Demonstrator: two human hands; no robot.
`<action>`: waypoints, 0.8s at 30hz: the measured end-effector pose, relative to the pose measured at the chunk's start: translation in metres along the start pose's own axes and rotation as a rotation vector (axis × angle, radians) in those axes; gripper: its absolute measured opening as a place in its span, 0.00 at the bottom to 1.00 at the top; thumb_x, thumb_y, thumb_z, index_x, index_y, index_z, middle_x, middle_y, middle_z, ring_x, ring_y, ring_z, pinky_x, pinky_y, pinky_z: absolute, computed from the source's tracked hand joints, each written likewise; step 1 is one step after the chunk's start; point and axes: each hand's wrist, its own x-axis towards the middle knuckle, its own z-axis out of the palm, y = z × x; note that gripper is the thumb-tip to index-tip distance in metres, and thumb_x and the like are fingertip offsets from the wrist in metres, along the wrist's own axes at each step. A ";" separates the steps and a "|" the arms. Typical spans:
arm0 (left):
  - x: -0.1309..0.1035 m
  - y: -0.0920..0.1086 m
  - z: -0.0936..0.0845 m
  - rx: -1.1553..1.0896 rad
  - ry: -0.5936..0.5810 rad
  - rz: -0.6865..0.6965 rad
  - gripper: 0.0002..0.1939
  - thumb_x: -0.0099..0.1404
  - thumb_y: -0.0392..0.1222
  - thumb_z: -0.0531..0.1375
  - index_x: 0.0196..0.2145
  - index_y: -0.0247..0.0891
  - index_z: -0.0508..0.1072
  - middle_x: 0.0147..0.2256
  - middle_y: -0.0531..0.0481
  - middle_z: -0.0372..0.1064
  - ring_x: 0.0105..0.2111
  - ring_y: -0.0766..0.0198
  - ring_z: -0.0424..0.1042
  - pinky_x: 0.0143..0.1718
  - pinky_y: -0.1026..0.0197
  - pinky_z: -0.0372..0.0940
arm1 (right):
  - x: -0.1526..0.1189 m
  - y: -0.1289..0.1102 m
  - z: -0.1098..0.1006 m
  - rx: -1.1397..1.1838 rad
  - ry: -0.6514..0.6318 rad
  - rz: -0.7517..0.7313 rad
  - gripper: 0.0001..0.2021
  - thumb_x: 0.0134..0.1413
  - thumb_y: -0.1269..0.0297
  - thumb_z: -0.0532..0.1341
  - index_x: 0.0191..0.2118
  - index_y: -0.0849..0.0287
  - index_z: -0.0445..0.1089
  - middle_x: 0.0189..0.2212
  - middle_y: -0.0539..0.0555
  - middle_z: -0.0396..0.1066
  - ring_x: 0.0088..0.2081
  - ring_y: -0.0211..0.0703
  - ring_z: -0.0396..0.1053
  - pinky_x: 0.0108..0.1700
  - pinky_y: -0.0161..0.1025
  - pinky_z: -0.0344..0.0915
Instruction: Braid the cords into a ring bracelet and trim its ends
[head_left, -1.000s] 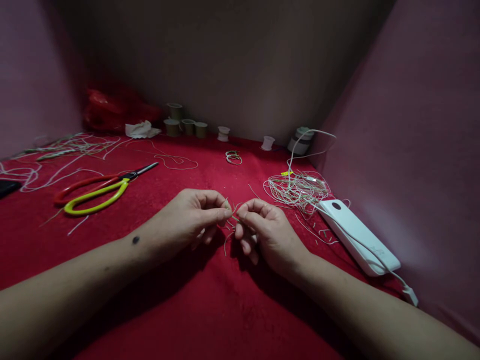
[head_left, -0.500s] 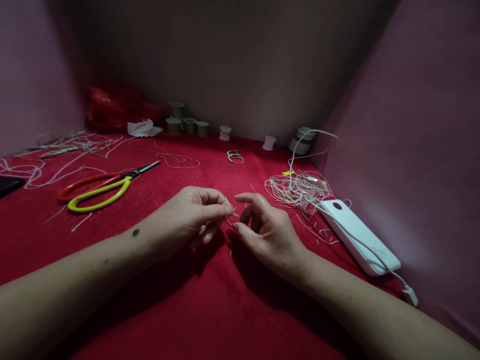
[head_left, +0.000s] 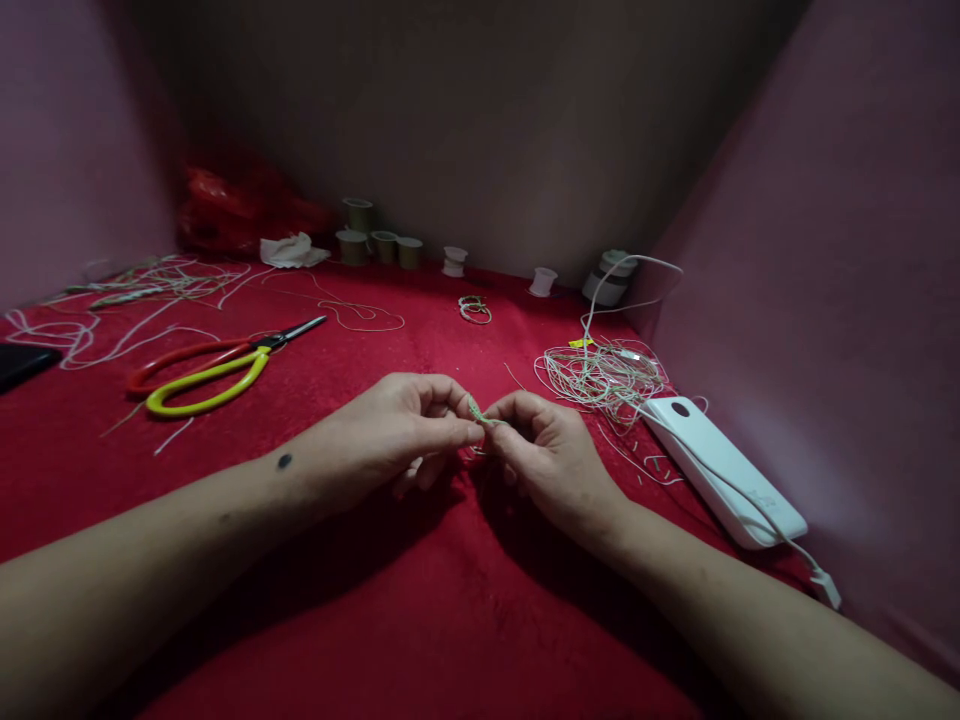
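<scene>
Between my two hands is a small green braided cord (head_left: 476,408), pale green and knotted in texture. My left hand (head_left: 420,425) pinches it between thumb and forefinger. Thumb and forefinger of my right hand (head_left: 544,445) close on its right end, close beside the left fingertips. Most of the cord is hidden by the fingers, and a thin loop shows just below them. Behind the hands, a finished-looking ring of braided cord (head_left: 475,309) lies on the red cloth (head_left: 480,620).
Scissors (head_left: 225,370) with red and yellow handles lie at left, near loose cords (head_left: 150,290). Thread spools (head_left: 352,246) line the back wall. At right are a cord tangle (head_left: 600,375), a white power bank (head_left: 724,470) with a cable, and a jar (head_left: 609,278).
My right hand's fingers, apart before, have closed on the cord's end beside my left fingertips. More of the green braid shows above the fingers. The view has shifted slightly.
</scene>
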 end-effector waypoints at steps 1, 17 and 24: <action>0.000 0.000 0.000 0.019 0.001 -0.010 0.07 0.59 0.43 0.61 0.33 0.38 0.68 0.14 0.59 0.61 0.11 0.73 0.55 0.10 0.71 0.49 | 0.000 -0.002 0.000 0.063 -0.010 0.060 0.05 0.53 0.69 0.58 0.28 0.60 0.67 0.16 0.44 0.63 0.17 0.30 0.59 0.21 0.30 0.58; 0.001 -0.003 -0.003 -0.099 -0.073 -0.089 0.05 0.59 0.38 0.59 0.25 0.37 0.69 0.10 0.57 0.59 0.09 0.74 0.53 0.10 0.72 0.49 | 0.001 -0.006 0.000 0.349 -0.032 0.202 0.05 0.52 0.64 0.60 0.30 0.60 0.67 0.14 0.42 0.61 0.13 0.27 0.53 0.14 0.27 0.50; 0.003 -0.006 -0.004 -0.321 -0.158 -0.162 0.03 0.57 0.35 0.60 0.26 0.34 0.72 0.20 0.50 0.70 0.11 0.72 0.60 0.07 0.72 0.54 | -0.001 -0.005 0.001 0.202 -0.022 0.135 0.04 0.53 0.67 0.58 0.29 0.60 0.67 0.16 0.44 0.63 0.16 0.30 0.57 0.19 0.29 0.55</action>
